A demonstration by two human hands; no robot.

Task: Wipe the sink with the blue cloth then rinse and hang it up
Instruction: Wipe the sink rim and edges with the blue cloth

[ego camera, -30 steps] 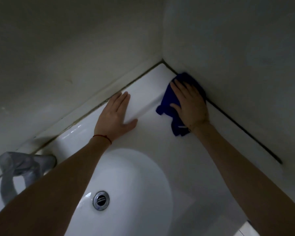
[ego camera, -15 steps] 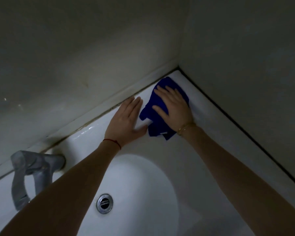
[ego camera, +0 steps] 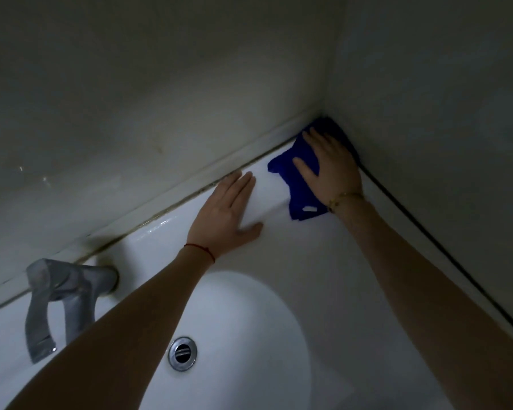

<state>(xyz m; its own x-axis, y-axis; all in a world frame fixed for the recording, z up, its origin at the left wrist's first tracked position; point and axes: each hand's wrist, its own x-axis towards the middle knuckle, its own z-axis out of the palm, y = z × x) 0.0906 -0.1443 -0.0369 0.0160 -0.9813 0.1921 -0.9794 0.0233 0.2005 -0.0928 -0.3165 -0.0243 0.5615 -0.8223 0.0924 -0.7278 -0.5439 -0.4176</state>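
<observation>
The blue cloth (ego camera: 301, 184) lies spread on the white sink's (ego camera: 323, 261) back ledge, pushed into the corner where two walls meet. My right hand (ego camera: 329, 168) presses flat on it with straight fingers, covering its right part. My left hand (ego camera: 228, 211) rests flat on the bare ledge just left of the cloth, fingers straight and pointing at the back wall, not touching the cloth. The oval basin with its metal drain (ego camera: 182, 353) sits below both forearms.
A grey metal faucet (ego camera: 62, 297) stands at the left on the ledge, its spout over the basin. Grey walls close in at the back and right, with a dark sealant line (ego camera: 427, 235) along the sink's right edge.
My right hand has slid the cloth rightward, back into the corner and away from my left hand. My left hand has stayed flat on the ledge.
</observation>
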